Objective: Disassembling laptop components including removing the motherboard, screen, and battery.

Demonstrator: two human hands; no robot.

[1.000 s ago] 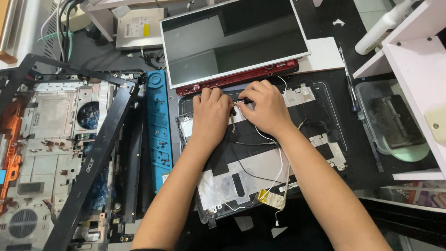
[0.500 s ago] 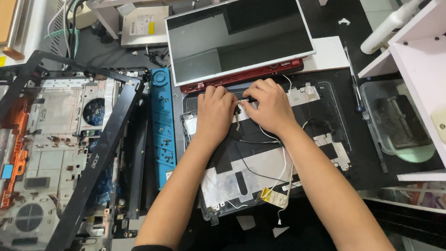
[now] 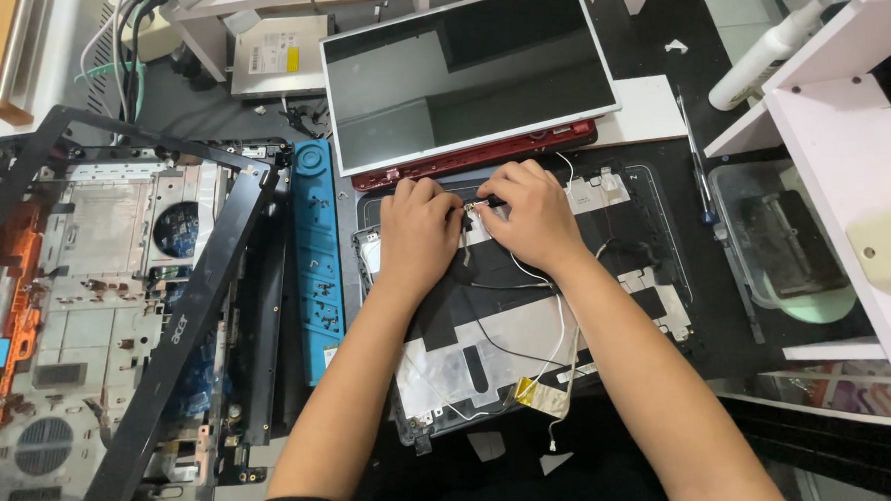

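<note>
Two hands rest on one black laptop lid shell [image 3: 522, 324] on the worktop [image 3: 665, 30]. The left hand [image 3: 418, 231] lies flat, fingers curled, holding nothing; the right hand [image 3: 532, 212] pinches a small part near one detached screen panel [image 3: 468, 76].

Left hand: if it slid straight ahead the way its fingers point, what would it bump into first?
Probably the red hinge strip just beyond the left hand, with the loose screen panel lying behind it. Height is hard to judge from above, so the fingers might pass over the strip.
</note>
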